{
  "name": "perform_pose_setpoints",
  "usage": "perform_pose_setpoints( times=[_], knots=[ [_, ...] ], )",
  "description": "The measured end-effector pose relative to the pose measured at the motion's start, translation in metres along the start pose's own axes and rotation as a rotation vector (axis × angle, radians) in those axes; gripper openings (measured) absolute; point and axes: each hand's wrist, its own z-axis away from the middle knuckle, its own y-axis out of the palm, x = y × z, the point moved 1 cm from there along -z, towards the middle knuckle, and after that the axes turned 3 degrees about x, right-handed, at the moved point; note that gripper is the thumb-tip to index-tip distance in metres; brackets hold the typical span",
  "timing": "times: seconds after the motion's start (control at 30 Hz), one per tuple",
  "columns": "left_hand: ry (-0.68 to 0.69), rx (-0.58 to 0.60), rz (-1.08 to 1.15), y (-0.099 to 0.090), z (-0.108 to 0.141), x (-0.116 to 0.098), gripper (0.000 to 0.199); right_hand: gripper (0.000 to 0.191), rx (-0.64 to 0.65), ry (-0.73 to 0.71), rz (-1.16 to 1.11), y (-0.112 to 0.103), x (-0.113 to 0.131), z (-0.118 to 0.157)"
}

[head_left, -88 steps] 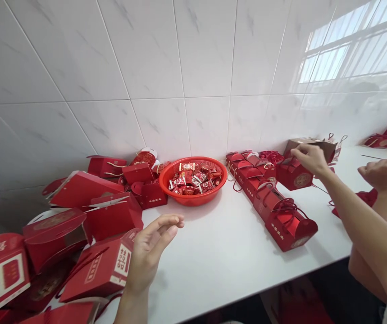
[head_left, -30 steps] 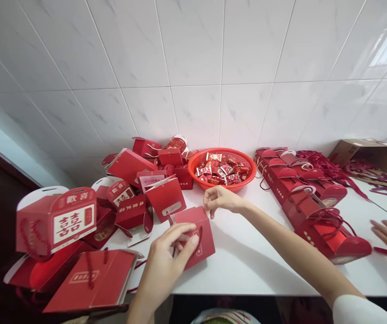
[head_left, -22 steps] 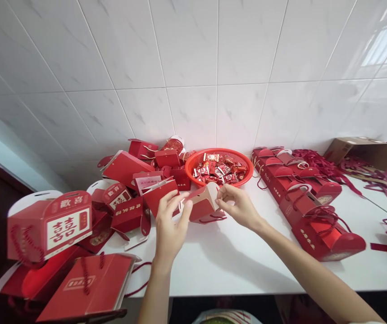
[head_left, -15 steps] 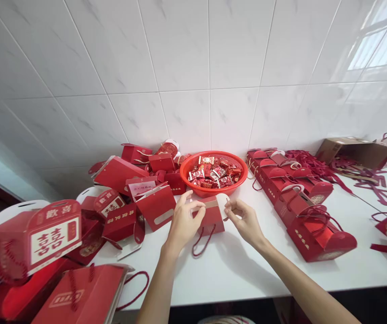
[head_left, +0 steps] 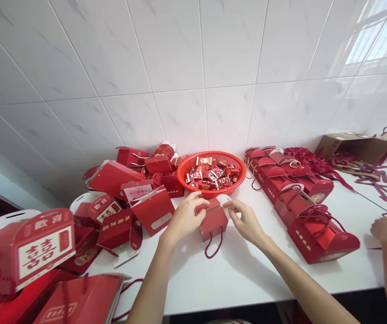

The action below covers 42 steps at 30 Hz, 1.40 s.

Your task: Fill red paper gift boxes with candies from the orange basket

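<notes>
Small red cardboard box point(head_left: 211, 221) stands on white table point(head_left: 240, 279) between both hands, dark-red cord handle point(head_left: 214, 248) hanging off its near side. Left hand point(head_left: 185, 218) grasps its left end, thumb and fingers bent over the edge. Right hand point(head_left: 245, 220) has bent fingers at the white flap point(head_left: 223, 198) on the other end; can't tell whether it's pinched or just touched.

Writing: big red peaked cardboard box point(head_left: 11, 252), far left of the left hand, has a white label point(head_left: 45, 250) with red 囍 and pale 歡喜 above. Smaller red box point(head_left: 107, 209) behind it repeats 歡喜. Tilted dark-red box point(head_left: 120, 229), nearer the left hand, carries a line of gold characters. More gold characters on the nearest box of the long row of red boxes point(head_left: 325, 240), right of the right hand.

Round red plastic basket point(head_left: 210, 194) of wrapped sweets point(head_left: 210, 173) sits just beyond both hands, blocking the way forward. Jumbled red boxes crowd the left hand's side. Past the row, farther right: heaped crimson ribbon point(head_left: 306, 159), brown cardboard carton point(head_left: 343, 140) on its side, then another person's hand point(head_left: 384, 229), fingers curled, near a crimson piece.
</notes>
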Motion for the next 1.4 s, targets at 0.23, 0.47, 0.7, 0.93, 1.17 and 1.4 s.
perform_pose_setpoints(
  times=[0.23, 0.47, 0.7, 0.93, 1.17, 1.4],
  knots=[
    [0.047, 0.029, 0.158, -0.004, 0.003, -0.003, 0.033, 0.031, 0.089, 0.050, -0.161, 0.002, 0.002, -0.007],
    [-0.151, -0.060, 0.157, -0.001, -0.001, 0.012, 0.031, 0.017, 0.217, 0.182, -0.544, -0.008, 0.011, -0.006],
    [-0.229, 0.187, 0.441, -0.002, 0.013, 0.032, 0.063, 0.049, 0.266, 0.251, -0.505, -0.015, 0.008, 0.000],
    [-0.112, 0.524, 0.578, 0.003, 0.025, 0.054, 0.117, 0.074, 0.570, 0.269, -0.608, -0.036, -0.016, 0.007],
    [-0.114, 0.392, 0.493, 0.012, 0.003, 0.050, 0.100, 0.080, 0.505, 0.179, -0.255, -0.036, -0.039, 0.005],
    [-0.024, 0.199, 0.131, -0.015, 0.000, 0.034, 0.078, 0.043, 0.293, -0.027, 0.048, -0.067, -0.012, -0.037]
  ],
)
